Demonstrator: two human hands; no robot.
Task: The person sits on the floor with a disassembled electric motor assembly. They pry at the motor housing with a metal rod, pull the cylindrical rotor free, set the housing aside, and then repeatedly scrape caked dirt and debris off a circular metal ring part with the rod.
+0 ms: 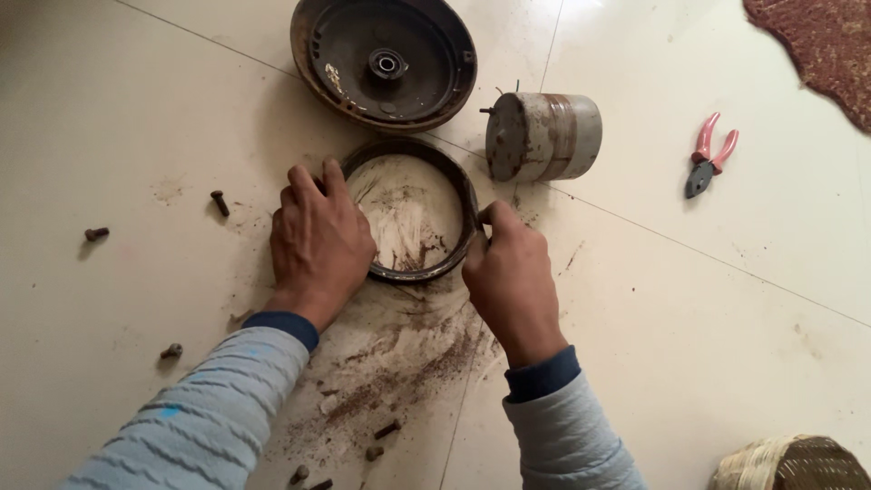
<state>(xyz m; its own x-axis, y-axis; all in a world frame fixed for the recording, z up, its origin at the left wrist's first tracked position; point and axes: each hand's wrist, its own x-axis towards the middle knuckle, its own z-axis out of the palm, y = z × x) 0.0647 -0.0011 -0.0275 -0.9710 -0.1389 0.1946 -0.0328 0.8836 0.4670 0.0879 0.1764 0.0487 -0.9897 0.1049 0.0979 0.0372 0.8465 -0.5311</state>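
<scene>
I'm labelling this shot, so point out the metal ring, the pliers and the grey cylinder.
metal ring [467,195]: head view, on its right rim.
pliers [700,174]: head view, on the dark jaws.
grey cylinder [553,134]: head view, on its curved side.

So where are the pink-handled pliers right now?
In the head view, the pliers lie on the tiled floor at the upper right, beyond the right hand, just right of the grey metal cylinder.

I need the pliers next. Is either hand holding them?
No, the pink-handled pliers lie alone on the floor while the left hand and right hand grip the metal ring.
</scene>
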